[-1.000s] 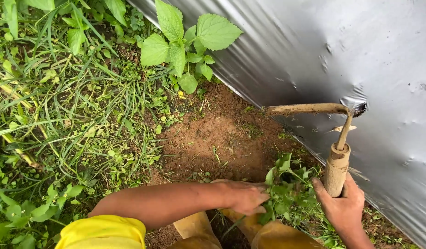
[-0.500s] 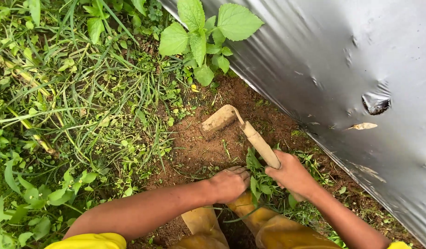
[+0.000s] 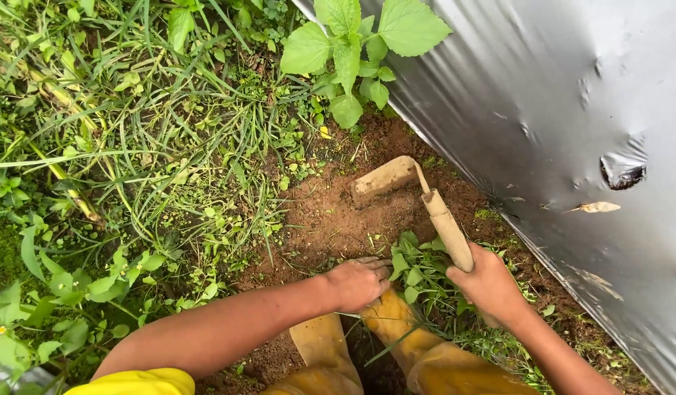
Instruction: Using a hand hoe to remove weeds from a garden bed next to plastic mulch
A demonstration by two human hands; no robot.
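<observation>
My right hand grips the wooden handle of a small hand hoe. Its muddy blade rests on the bare brown soil in front of me. My left hand is closed around the base of a clump of green weeds that grows just below the hoe handle. Both forearms reach in from the bottom of the view. My yellow rubber boots stand on the soil under the hands.
A silver plastic mulch sheet slopes along the right side, with a dent and a small tear. Dense grass and weeds fill the left. A broad-leaved plant grows at the top by the sheet's edge.
My right hand swung the hoe down from beside the plastic sheet to the soil patch. The blade now sits on the ground. The left hand stayed on the weeds.
</observation>
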